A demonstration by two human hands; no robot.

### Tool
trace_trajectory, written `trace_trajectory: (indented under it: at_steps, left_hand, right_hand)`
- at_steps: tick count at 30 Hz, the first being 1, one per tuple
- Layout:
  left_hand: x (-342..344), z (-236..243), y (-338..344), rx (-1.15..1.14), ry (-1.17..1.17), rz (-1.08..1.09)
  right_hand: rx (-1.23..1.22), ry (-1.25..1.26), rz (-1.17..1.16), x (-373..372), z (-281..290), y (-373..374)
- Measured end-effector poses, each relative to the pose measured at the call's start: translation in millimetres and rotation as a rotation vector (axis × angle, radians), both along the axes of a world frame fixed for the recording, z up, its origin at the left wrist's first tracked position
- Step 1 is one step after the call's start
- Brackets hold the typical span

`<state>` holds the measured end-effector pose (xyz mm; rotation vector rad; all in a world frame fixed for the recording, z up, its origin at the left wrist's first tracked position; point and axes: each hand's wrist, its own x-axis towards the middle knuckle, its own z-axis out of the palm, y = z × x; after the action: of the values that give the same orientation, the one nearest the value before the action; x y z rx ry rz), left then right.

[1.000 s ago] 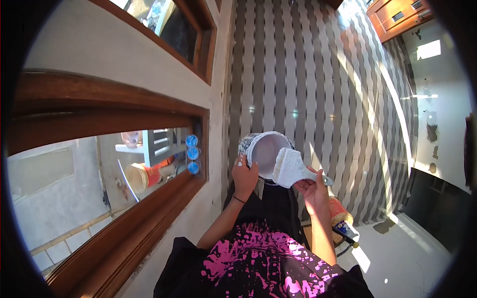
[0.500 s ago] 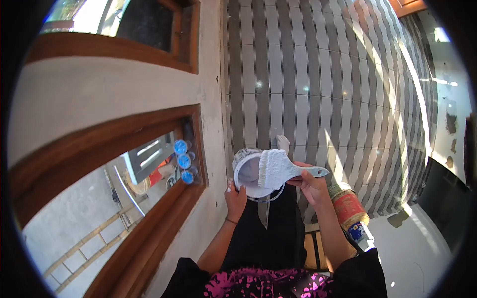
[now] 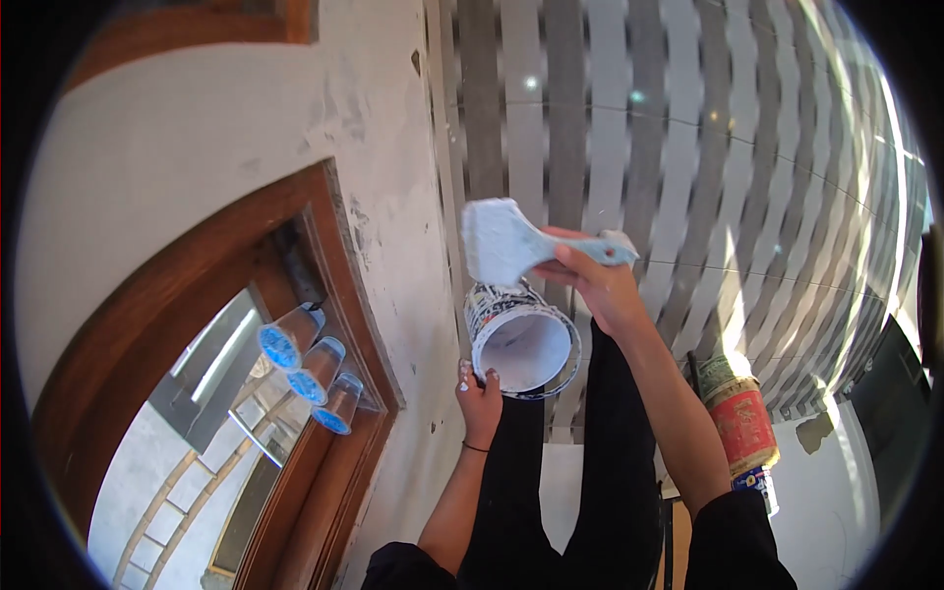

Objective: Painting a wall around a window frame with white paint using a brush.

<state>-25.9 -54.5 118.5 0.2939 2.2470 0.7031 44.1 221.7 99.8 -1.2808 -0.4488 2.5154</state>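
My right hand is closed around the handle of a wide paintbrush, whose bristle end is thickly coated in white paint and points left toward the wall. Below the brush is a paint bucket, tipped so that its white inside shows; its outer side is smeared with dark and white paint. My left hand grips the bucket's rim at its lower left, with white paint spots on the fingers. Brush and bucket stand apart, the brush above the opening.
A patchy white wall runs along my left, with a brown wooden window frame. Three clear cups with blue markings lie on the sill. A red and green bucket stands at the right on the striped tile floor.
My right hand has lifted the paintbrush up and away from the bucket's opening, toward the wall. My left hand still holds the bucket. The view has shifted closer to the wall.
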Motion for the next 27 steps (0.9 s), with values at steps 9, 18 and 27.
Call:
trace_trajectory:
  at_steps: [9,18,27]
  left_hand:
    - [35,-68,-43,-0.138,-0.034,0.061]
    - [53,-58,-51,0.058,-0.062,0.157]
    - [33,-47,-39,-0.018,0.000,0.132]
  right_hand:
    - [0.183,-0.040,-0.012,-132,-69,-70]
    - [0.213,-0.118,-0.041,-126,-25,-106]
    - [0.297,-0.295,-0.066,-166,-87,-98]
